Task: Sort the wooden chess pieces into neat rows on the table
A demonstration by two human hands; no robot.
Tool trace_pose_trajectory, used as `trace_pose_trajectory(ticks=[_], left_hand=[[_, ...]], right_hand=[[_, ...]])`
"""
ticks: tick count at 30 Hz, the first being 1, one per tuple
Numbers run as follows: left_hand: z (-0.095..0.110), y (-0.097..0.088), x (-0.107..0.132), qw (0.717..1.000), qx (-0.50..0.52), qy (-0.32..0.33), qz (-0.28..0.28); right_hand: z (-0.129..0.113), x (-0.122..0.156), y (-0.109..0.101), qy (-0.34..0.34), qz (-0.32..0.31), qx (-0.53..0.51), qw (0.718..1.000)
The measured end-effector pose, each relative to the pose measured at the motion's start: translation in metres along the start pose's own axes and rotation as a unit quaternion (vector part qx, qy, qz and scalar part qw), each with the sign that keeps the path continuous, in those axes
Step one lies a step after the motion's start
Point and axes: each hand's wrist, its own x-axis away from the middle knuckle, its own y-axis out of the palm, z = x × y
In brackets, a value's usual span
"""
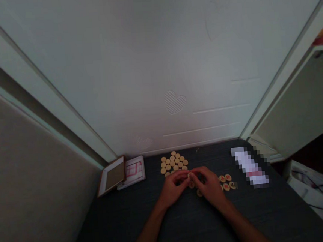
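Note:
My left hand (171, 187) and my right hand (211, 186) meet over the dark table, fingertips together. Between them they pinch a small round Chinese chess piece (189, 175), mostly covered by the fingers. Just beyond my left hand lies a loose cluster of pale round pieces (172, 163) with no marks showing on top. To the right of my right hand are several pieces with red characters (226, 187), set close together in rows. Under and between my hands lie more pieces (199, 193), partly hidden.
A brown-edged frame or box lid (111, 177) leans over a white box with red print (134, 170) at the table's left. A pixelated whitish item (250, 168) lies at the right. White door-like panel (170, 60) stands behind; a box of cables (320, 193) stands right of the table.

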Motion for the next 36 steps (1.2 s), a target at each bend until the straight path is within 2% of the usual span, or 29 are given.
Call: trace_pose_trajectory(ticks=[5, 12, 21, 31, 34, 36], left_hand=[[-0.004, -0.002, -0.001, 1.000, 0.021, -0.003, 0.008], [0.001, -0.003, -0.001, 1.000, 0.019, 0.011, 0.021], [-0.007, -0.002, -0.005, 0.999, 0.003, 0.019, 0.051], [-0.006, -0.001, -0.004, 0.999, 0.016, 0.035, 0.024], [0.006, 0.002, -0.002, 0.999, -0.017, 0.047, -0.012], [0.019, 0.004, 0.002, 0.995, -0.078, 0.055, -0.035]], right_hand=[[-0.001, 0.000, -0.002, -0.018, -0.017, -0.019, 1.000], [0.001, 0.000, 0.000, -0.034, -0.028, -0.017, 0.999], [0.003, 0.002, 0.004, -0.095, -0.052, -0.001, 0.994], [0.003, 0.001, -0.003, -0.114, -0.044, 0.027, 0.992], [0.000, 0.003, -0.010, -0.106, -0.043, 0.032, 0.993], [-0.002, 0.010, -0.014, -0.095, -0.037, 0.030, 0.994]])
